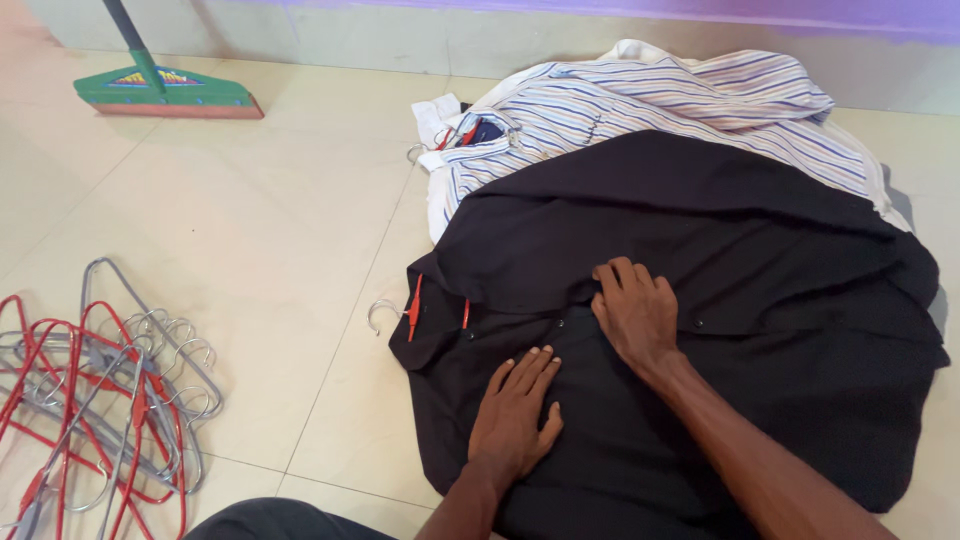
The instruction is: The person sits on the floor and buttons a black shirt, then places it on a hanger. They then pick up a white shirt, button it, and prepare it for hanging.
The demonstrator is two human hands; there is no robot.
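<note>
A black shirt [720,260] lies spread on the tiled floor with a red hanger [412,310] inside its collar, the metal hook sticking out to the left. My left hand [515,410] rests flat, palm down, on the shirt's front just below the collar. My right hand [632,310] sits a little farther up, its fingers curled onto the fabric along the button line. Whether they pinch the cloth is unclear. Under the black shirt lies a striped white and blue shirt [660,100], also on a hanger.
A heap of red and grey hangers [100,385] lies on the floor at the left. A green broom head [165,92] stands at the far left by the wall. My dark knee [285,520] shows at the bottom edge.
</note>
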